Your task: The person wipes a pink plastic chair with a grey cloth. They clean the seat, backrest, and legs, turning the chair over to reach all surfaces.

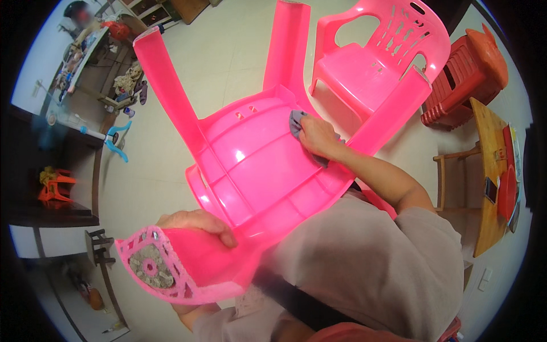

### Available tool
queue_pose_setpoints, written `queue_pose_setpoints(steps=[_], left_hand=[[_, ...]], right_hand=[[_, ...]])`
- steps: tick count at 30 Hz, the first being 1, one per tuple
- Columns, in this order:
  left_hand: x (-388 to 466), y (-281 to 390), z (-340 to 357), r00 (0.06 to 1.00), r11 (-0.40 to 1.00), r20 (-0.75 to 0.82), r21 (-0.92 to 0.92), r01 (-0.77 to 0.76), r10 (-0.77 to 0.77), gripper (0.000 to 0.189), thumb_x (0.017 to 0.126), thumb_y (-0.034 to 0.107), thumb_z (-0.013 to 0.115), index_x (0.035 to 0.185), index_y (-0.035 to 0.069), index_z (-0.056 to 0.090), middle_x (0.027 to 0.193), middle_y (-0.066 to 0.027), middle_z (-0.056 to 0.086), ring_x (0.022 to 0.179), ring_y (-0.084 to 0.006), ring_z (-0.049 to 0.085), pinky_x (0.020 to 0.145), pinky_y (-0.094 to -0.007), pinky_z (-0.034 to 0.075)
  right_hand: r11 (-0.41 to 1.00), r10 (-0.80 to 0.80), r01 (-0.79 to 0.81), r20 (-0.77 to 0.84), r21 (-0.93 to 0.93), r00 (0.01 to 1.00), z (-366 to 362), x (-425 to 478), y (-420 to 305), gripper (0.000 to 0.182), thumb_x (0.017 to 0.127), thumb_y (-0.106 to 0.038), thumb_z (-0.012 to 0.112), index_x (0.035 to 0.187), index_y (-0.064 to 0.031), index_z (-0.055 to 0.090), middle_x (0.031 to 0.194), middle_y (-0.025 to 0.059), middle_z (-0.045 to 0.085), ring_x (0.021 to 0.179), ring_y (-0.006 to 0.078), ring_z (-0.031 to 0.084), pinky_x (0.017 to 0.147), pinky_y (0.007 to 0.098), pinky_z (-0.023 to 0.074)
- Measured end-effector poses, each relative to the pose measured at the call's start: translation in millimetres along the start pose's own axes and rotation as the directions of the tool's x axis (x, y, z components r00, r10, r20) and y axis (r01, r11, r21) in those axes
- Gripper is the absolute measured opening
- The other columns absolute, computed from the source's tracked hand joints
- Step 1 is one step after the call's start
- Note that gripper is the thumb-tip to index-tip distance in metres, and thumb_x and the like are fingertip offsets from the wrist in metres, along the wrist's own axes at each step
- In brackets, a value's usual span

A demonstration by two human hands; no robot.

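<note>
A pink plastic armchair is tipped in front of me, its ribbed seat underside facing up and its legs pointing outward. My left hand wraps around the nearest leg, whose worn foot has grey, gritty matter lodged inside it. In my right hand is a bunched grey cloth, pressed to the seat underside near its right edge. Part of the cloth sticks out below the fingers. The chair's backrest is mostly hidden beneath the seat.
Another pink plastic chair stands upright beyond. Stacked red plastic stools are at right, near a wooden table bearing a phone and a red basin. A blue-footed stand is at left. A person is at a cluttered table.
</note>
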State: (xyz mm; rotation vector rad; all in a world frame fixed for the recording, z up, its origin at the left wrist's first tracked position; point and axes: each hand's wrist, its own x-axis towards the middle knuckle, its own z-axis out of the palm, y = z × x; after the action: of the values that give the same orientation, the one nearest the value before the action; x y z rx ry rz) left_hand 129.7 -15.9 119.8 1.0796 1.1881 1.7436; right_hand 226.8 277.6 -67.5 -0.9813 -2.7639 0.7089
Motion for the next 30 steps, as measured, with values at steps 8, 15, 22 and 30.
queue_pose_setpoints(steps=[8, 15, 22, 30], left_hand=[[0.2, 6.9, 16.1, 0.961, 0.992, -0.257, 0.047, 0.121, -0.105, 0.041, 0.075, 0.032, 0.057, 0.074, -0.009, 0.063, 0.065, -0.0221, 0.063, 0.057, -0.0256, 0.062, 0.058, -0.0332, 0.053], [3.1, 4.6, 9.4, 0.974, 0.997, -0.220, 0.040, 0.066, -0.056, 0.039, 0.077, 0.030, 0.058, 0.075, -0.010, 0.062, 0.065, -0.0226, 0.062, 0.056, -0.0256, 0.061, 0.055, -0.0338, 0.052], [8.5, 1.0, -25.4, 0.984, 0.999, 0.179, 0.033, 0.002, -0.008, 0.039, 0.095, 0.031, 0.058, 0.107, -0.007, 0.054, 0.086, -0.0252, 0.064, 0.079, -0.0364, 0.066, 0.071, -0.0491, 0.056], [7.5, 9.3, 11.3, 0.955, 0.990, -0.286, 0.086, 0.108, -0.079, 0.036, 0.080, 0.026, 0.058, 0.075, -0.010, 0.062, 0.066, -0.0236, 0.062, 0.059, -0.0271, 0.063, 0.055, -0.0332, 0.052]], right_hand=[[0.977, -0.204, 0.186, -0.218, -0.104, 0.954, 24.4, 63.7, 9.1, 0.021, 0.080, -0.009, 0.054, 0.091, 0.0034, 0.066, 0.105, 0.0241, 0.061, 0.094, 0.0414, 0.062, 0.079, 0.0502, 0.0507], [0.990, -0.136, 0.130, -0.104, -0.062, 0.985, 25.3, 47.6, 9.6, 0.016, 0.080, -0.007, 0.053, 0.089, 0.0023, 0.063, 0.105, 0.0237, 0.059, 0.096, 0.0395, 0.061, 0.080, 0.0491, 0.0501], [0.838, -0.503, 0.520, -0.135, 0.168, 0.854, 37.7, 29.1, -96.1, 0.012, 0.077, -0.007, 0.055, 0.083, 0.0009, 0.062, 0.098, 0.0223, 0.060, 0.088, 0.0386, 0.061, 0.075, 0.0484, 0.0514], [0.828, -0.503, 0.516, -0.116, 0.218, 0.857, 46.3, 21.3, -116.7, 0.018, 0.081, -0.014, 0.055, 0.089, -0.0004, 0.065, 0.103, 0.0198, 0.060, 0.096, 0.0378, 0.061, 0.077, 0.0491, 0.0519]])
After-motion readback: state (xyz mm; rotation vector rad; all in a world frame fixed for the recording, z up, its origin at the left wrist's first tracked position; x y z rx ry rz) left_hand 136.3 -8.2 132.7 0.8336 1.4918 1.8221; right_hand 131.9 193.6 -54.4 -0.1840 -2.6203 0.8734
